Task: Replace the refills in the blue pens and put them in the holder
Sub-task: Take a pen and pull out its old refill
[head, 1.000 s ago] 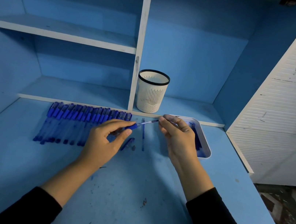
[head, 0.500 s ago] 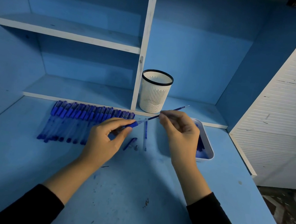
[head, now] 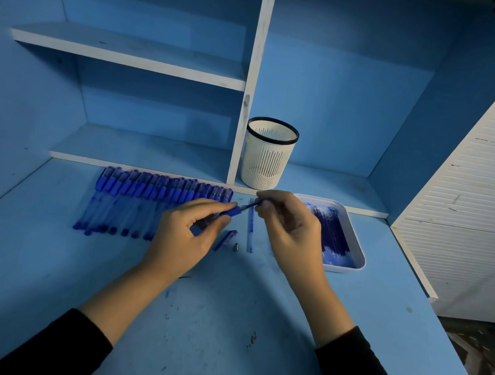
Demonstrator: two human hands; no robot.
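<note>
Head view, left hand (head: 181, 235) gripping pen barrel (head: 229, 211), right hand (head: 289, 229) pinching refill (head: 251, 204)

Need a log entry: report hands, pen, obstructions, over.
Left hand grips pen barrel. Right hand pinches refill at barrel's open end. Holder upright behind hands; cap, loose refill on desk below, nothing blocking.

You're working over a matt painted table (head: 216, 343), its blue coat showing scuffs and ink specks. The row of pens (head: 147, 201) is showing clear plastic barrels and opaque blue caps. The holder (head: 267, 161) is reading as matt white slotted plastic with a black rim. The tray (head: 340, 269) is catching light: smooth, glossy plastic. Your sleeves (head: 55, 348) are looking like matt black cloth.
</note>
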